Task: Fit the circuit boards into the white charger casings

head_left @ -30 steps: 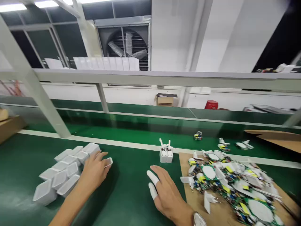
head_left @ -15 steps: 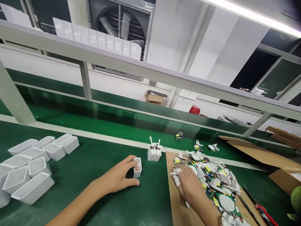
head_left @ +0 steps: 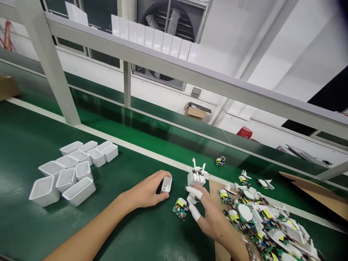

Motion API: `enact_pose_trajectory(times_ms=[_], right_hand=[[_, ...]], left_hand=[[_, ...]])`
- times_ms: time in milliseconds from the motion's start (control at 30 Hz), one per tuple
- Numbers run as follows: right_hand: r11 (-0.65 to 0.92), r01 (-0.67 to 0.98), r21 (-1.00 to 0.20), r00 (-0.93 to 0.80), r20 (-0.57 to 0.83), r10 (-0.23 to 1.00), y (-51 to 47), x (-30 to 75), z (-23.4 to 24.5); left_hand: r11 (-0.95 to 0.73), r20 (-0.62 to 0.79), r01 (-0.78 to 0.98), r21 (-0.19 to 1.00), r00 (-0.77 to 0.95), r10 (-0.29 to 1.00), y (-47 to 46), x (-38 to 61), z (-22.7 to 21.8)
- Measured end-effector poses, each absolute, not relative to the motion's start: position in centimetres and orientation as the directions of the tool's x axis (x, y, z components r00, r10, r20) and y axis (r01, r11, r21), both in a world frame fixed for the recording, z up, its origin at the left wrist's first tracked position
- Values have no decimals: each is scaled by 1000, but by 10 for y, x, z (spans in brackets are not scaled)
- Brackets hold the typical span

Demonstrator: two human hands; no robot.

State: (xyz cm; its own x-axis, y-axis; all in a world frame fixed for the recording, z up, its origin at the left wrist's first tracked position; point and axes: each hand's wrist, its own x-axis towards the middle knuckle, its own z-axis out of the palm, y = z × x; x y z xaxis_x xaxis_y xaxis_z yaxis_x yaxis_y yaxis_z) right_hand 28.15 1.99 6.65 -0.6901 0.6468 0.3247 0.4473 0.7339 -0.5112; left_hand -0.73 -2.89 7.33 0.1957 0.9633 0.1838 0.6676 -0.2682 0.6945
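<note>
Well to the left of both hands, at the far edge of the green surface (head_left: 130, 235), sits a cardboard box (head_left: 8, 88). Nearer, beyond the left forearm, a cluster of white cases (head_left: 79, 191) stands close together, their mouths upward. The left hand (head_left: 145, 191) is curved into a partly closed grip, thumb and fingers about the sides of a small white case (head_left: 166, 185), which tilts a little. Between the hands, just left of the right fingertips, a circuit board (head_left: 180, 209) with a yellow patch lies at the surface, next to a white piece (head_left: 191, 199). The right hand (head_left: 212, 214), white covers on thumb and forefinger, is bent in a narrow pinch around that piece; whether piece and board are joined is unclear. Just beyond its fingers stand two filled cases (head_left: 196, 177), touching, with white prongs sticking up. To the right of that hand, a brown sheet (head_left: 221, 251) carries a heap of boards and white parts (head_left: 268, 224). Beyond the heap lie three loose assemblies (head_left: 244, 177), and farther right a cardboard flap (head_left: 312, 194).
</note>
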Motion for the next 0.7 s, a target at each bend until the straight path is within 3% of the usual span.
enact_pose_trajectory(times_ms=[100, 167, 333, 533, 700], right_hand=[[843, 374, -385, -854, 212, 476, 21, 281, 67], [870, 349, -348, -878, 204, 434, 24, 279, 61], [787, 438, -435, -805, 199, 559, 28, 287, 41], [763, 411, -498, -757, 281, 590, 20, 291, 34], [657, 332, -677, -621, 367, 693, 13, 280, 47]], left_hand=[[-284, 185, 644, 711, 218, 958, -30, -6, 68], [-282, 184, 621, 731, 219, 958, -31, -6, 65], [-207, 99, 615, 761, 205, 974, -32, -6, 63], [-177, 70, 635, 752, 191, 979, -29, -10, 58], [-138, 53, 633, 762, 151, 987, -24, -7, 52]])
